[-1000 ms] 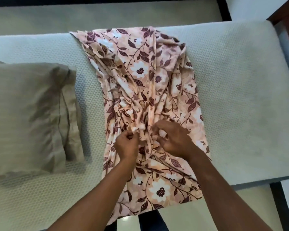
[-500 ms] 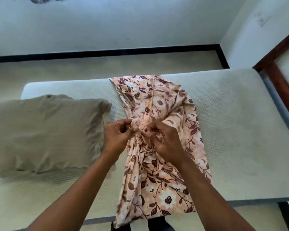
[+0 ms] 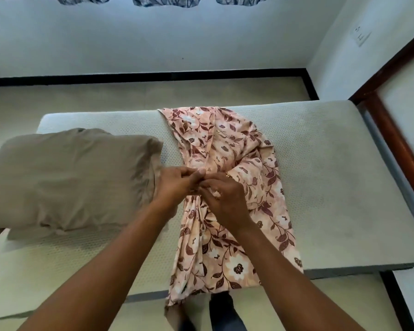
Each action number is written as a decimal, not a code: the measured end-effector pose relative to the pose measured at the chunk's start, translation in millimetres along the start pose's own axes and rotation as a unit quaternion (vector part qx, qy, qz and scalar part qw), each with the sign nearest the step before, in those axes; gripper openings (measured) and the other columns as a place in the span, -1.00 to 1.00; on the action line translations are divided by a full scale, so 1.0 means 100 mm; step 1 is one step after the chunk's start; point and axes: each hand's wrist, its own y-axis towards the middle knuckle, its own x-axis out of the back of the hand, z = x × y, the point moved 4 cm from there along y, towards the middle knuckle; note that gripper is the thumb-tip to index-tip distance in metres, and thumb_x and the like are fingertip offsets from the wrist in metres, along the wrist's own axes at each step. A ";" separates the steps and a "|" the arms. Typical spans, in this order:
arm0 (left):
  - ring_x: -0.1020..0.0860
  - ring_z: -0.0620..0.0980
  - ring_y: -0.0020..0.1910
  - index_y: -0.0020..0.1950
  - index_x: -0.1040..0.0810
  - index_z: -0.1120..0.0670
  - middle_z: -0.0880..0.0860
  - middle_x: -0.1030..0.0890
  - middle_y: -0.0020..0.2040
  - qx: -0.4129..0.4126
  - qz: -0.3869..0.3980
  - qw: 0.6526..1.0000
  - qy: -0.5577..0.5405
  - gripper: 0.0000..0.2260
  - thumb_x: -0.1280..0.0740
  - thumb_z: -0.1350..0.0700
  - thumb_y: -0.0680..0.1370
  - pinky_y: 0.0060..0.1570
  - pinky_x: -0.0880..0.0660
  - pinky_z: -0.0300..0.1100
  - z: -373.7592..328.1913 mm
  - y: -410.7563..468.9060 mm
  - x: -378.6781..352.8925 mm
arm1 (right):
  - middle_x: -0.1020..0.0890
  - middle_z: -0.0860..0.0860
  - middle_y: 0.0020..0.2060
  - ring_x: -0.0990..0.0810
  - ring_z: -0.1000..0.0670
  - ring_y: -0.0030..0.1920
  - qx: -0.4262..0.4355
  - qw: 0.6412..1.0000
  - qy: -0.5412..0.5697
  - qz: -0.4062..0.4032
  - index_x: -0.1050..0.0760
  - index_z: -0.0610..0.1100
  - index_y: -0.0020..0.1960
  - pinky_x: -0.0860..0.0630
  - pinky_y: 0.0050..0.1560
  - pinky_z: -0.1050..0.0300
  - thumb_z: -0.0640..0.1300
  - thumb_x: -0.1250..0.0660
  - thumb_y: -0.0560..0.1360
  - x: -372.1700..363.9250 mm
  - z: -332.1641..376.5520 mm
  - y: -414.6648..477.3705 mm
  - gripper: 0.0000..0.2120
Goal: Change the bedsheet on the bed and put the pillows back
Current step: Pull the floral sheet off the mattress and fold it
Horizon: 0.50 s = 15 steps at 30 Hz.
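A pink floral bedsheet (image 3: pixel 234 149) lies bunched across the middle of the bare white mattress (image 3: pixel 339 177), its near end hanging over the front edge. My left hand (image 3: pixel 175 185) and my right hand (image 3: pixel 225 199) meet over the sheet's middle, and both pinch gathered folds of the cloth, lifted a little off the mattress. A tan pillow (image 3: pixel 67 177) rests on the mattress to the left, just beside my left hand.
A dark wooden bed frame (image 3: pixel 397 139) runs along the mattress's right end. Beyond the bed lie pale floor, a black skirting strip (image 3: pixel 153 76) and a white wall. My feet show below the sheet's hanging end.
Both hands have drawn the gathered sheet upward and away from the near edge. My view has tilted up, so the wall and far floor now show.
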 end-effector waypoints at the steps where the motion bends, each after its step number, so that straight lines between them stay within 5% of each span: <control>1: -0.71 0.10 -0.16 0.00 -0.64 0.28 0.19 -0.72 -0.12 0.032 0.000 0.999 -0.022 -0.84 -0.45 0.17 0.55 -0.17 -0.64 -0.14 0.05 -0.01 0.00 | -0.72 -0.08 0.03 -0.69 0.06 0.02 -0.010 1.000 0.014 0.010 -0.70 -0.21 0.08 -0.66 0.04 0.11 -0.23 -0.52 0.49 -0.01 0.01 -0.03 -0.83; 5: -0.72 0.11 -0.16 -0.03 -0.60 0.27 0.22 -0.71 -0.08 0.087 -0.005 0.993 -0.081 -0.91 -0.43 0.24 0.54 -0.18 -0.66 -0.07 0.17 0.01 -0.04 | -0.76 -0.02 -0.04 -0.74 0.06 -0.07 -0.096 0.992 0.079 0.002 -0.74 -0.14 0.04 -0.69 -0.08 -0.06 -0.18 -0.52 0.49 0.07 -0.08 -0.12 -0.86; 7: -0.72 0.12 -0.16 0.03 -0.59 0.35 0.28 -0.69 -0.04 0.085 -0.013 0.993 -0.079 -0.87 -0.42 0.29 0.55 -0.22 -0.66 -0.06 0.18 -0.02 -0.13 | -0.76 -0.07 -0.20 -0.73 -0.19 -0.22 -0.176 0.972 0.145 -0.054 -0.76 -0.13 -0.04 -0.63 -0.23 -0.25 -0.17 -0.48 0.50 0.14 -0.18 -0.18 -0.91; 9: -0.72 0.12 -0.20 0.06 -0.57 0.40 0.29 -0.69 -0.03 0.076 -0.034 0.995 -0.055 -0.83 -0.42 0.32 0.55 -0.30 -0.65 -0.09 0.18 -0.02 -0.20 | -0.75 -0.13 -0.20 -0.72 -0.31 -0.13 -0.231 0.948 0.201 -0.086 -0.75 -0.18 -0.11 -0.62 -0.13 -0.35 -0.21 -0.42 0.50 0.19 -0.25 -0.24 -0.88; 13: -0.70 0.07 -0.27 -0.06 -0.58 0.30 0.29 -0.67 -0.04 0.072 -0.062 0.995 -0.031 -0.97 -0.41 0.37 0.54 -0.35 -0.64 -0.14 0.16 -0.05 -0.24 | -0.72 -0.22 -0.03 -0.71 -0.19 0.08 -0.284 0.904 0.299 -0.108 -0.65 -0.35 -0.01 -0.62 0.18 -0.27 -0.44 -0.26 0.49 0.26 -0.30 -0.36 -0.80; 15: -0.69 0.05 -0.28 -0.09 -0.58 0.28 0.27 -0.66 -0.07 0.065 -0.060 0.995 -0.042 -0.96 -0.41 0.35 0.55 -0.33 -0.64 -0.16 0.14 -0.09 -0.25 | -0.71 -0.09 0.02 -0.69 -0.03 0.10 -0.256 0.942 0.195 -0.097 -0.63 -0.24 0.09 -0.64 0.18 -0.12 -0.38 -0.36 0.47 0.32 -0.29 -0.37 -0.78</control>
